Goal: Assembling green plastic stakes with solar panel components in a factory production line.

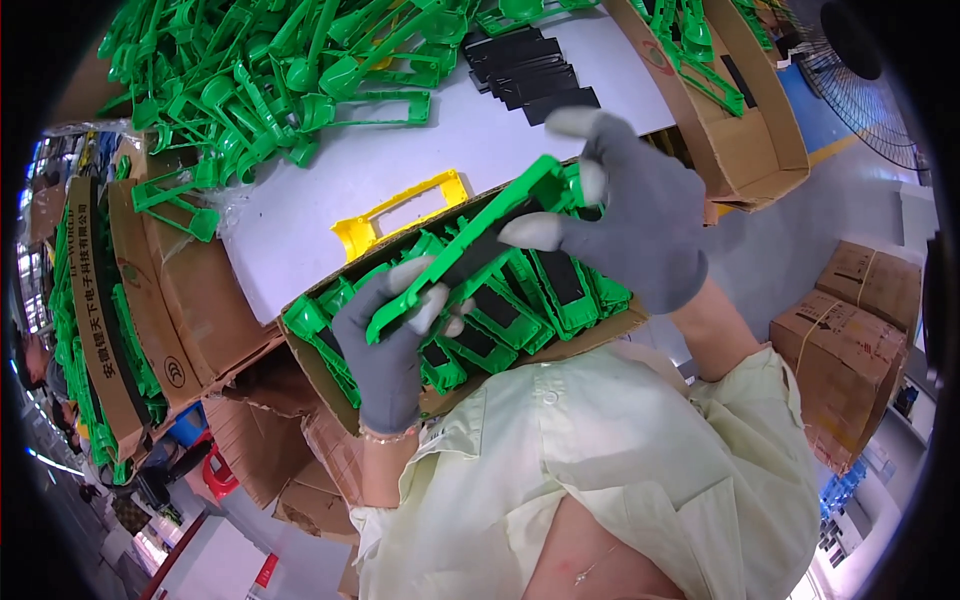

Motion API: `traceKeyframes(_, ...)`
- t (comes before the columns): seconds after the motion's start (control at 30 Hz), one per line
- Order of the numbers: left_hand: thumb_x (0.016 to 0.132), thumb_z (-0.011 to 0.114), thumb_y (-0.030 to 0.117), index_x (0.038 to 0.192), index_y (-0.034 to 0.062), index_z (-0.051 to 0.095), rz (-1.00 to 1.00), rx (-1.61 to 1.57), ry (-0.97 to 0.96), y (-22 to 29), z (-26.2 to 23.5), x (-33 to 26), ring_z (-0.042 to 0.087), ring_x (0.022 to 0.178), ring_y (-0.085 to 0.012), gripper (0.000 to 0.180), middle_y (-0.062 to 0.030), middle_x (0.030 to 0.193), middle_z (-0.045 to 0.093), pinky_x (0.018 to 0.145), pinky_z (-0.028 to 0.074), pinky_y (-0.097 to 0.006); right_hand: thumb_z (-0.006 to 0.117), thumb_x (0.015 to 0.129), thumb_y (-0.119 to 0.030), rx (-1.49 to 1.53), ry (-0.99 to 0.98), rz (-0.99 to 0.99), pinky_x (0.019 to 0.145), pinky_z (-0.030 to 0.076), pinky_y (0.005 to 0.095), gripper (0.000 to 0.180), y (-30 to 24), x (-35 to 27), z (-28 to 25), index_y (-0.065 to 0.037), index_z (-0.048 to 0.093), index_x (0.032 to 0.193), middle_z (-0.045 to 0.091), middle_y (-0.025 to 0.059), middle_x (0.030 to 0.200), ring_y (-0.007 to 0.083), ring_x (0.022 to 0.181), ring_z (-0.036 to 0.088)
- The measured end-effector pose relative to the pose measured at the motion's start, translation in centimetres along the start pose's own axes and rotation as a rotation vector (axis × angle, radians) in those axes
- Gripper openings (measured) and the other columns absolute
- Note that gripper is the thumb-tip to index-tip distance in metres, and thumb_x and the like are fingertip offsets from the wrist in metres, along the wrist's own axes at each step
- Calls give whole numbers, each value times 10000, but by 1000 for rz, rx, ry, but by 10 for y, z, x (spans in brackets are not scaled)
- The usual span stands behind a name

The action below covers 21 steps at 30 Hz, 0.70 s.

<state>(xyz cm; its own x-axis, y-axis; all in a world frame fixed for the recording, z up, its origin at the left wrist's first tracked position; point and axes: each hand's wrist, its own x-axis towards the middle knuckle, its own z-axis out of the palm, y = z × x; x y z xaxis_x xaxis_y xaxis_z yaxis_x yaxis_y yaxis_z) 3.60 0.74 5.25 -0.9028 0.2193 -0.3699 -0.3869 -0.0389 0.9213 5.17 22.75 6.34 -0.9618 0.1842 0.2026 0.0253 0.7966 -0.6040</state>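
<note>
A long green plastic frame (478, 240) with a black strip set in it is held tilted over an open carton, its right end higher. My left hand (385, 330), in a grey glove with pale fingertips, grips the lower end. At the upper end my right hand (640, 205), gloved alike, has its thumb by the black strip and fingers around the end; its index finger sticks out. Beneath, the carton (590, 345) holds several green frames (490, 325) with black strips. A yellow plastic frame (400, 212) lies on the white table just beyond.
A big heap of green frames (270, 80) covers the table's far left. Black flat strips (525, 75) lie overlapping at the back. Cartons with green parts stand at left (120, 300) and far right (745, 150). Closed boxes (845, 340) and a fan (865, 85) are at right.
</note>
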Motion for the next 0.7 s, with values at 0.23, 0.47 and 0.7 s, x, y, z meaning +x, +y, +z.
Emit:
traceKeyframes(0.23,797,622,-76,1017,-76,632,-178,71,-21,-10,-14,-10,663,686,-188,220,-120,886,654,539,521,-225,726,765,-198,319,-454,-69,552,450,292,236,26,-20,27,-47,630,919,619,77,702,195,602,610)
traceKeyframes(0.47,806,659,-31,958,-14,659,-138,231,-10,-12,-19,-37,614,642,-81,153,-43,788,653,520,482,-190,681,797,-170,317,-392,-29,508,444,299,157,14,-63,41,-39,598,822,608,106,654,233,540,603)
traceKeyframes(0.7,766,707,-6,924,28,670,-3,410,13,-3,-35,-63,588,644,-59,166,-30,747,651,547,462,-205,710,770,-182,452,-398,-189,506,447,295,188,4,-57,47,-40,602,829,608,110,652,232,534,607)
